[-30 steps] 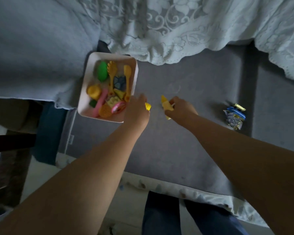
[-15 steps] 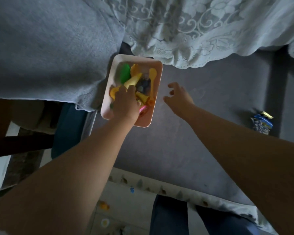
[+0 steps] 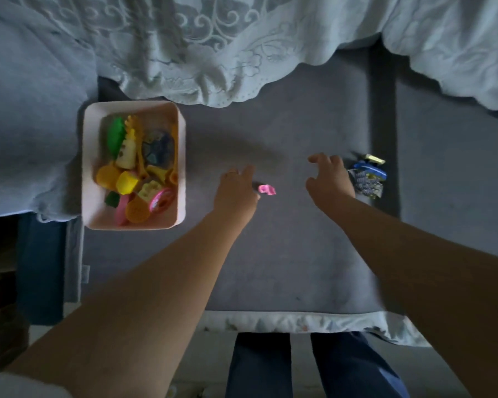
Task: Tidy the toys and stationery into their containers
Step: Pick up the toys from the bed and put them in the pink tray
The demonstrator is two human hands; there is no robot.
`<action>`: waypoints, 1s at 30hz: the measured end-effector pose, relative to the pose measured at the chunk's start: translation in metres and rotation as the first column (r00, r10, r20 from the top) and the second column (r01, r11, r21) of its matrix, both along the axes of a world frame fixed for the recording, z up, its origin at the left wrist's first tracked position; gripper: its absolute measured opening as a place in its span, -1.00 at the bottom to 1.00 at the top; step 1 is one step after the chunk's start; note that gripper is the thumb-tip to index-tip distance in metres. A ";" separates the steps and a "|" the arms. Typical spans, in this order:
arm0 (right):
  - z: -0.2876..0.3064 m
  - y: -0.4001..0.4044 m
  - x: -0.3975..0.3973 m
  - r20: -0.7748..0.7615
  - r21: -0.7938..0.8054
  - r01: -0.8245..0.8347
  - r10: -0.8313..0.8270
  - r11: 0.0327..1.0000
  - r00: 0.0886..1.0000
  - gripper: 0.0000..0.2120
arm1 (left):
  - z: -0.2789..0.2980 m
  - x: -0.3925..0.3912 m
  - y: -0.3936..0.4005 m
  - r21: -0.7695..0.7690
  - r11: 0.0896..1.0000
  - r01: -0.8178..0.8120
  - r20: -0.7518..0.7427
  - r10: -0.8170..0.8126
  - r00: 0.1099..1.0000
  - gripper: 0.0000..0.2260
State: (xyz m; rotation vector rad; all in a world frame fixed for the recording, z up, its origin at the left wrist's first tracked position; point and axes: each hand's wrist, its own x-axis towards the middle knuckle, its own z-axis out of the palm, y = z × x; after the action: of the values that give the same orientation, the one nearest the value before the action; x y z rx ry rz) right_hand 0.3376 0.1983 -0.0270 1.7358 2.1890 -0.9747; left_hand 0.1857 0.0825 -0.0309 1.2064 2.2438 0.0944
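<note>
Grey fabric covers the flat surface (image 3: 285,254) on which everything is laid, with a white lace cloth (image 3: 213,47) draped along its far edge. A pale pink box (image 3: 181,156) is set at the left side of the surface and is filled with plastic toys: a green piece (image 3: 115,136), a yellow cup (image 3: 126,183), an orange scoop (image 3: 138,211) and a pink ring (image 3: 161,200) among them. The left hand (image 3: 236,191) is held low over the middle of the surface, to the right of the box and apart from it; a small pink toy (image 3: 266,190) is seen at its fingertips, but whether it is pinched or merely touched cannot be told. The right hand (image 3: 328,179) is spread, with fingers loosely curled and nothing gripped, just beside a small blue and yellow toy (image 3: 367,179) lying near the right side of the surface. Blue trouser legs (image 3: 259,369) are visible below the near edge.
</note>
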 end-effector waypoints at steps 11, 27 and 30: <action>-0.011 0.047 0.100 0.135 0.189 -0.078 0.052 0.979 0.989 -0.64 | -0.024 0.064 0.043 -0.170 0.981 0.090 -0.121 -0.111 0.986 -0.72; -0.021 0.053 0.083 0.284 -0.034 -0.016 0.025 0.999 0.959 -0.30 | -0.025 0.069 0.033 -0.251 0.965 -0.072 0.021 0.080 0.997 -0.84; -0.011 0.043 0.062 0.277 -0.056 -0.029 0.044 0.998 0.960 -0.29 | -0.017 0.056 0.026 -0.181 0.974 -0.138 0.020 0.144 0.989 -0.80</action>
State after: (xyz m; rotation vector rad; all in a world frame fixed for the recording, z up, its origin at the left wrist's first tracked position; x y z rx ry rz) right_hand 0.3994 0.2409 -0.0381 1.6870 1.9927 -0.7212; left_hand 0.2415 0.1089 -0.0480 0.9435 2.2537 -0.0318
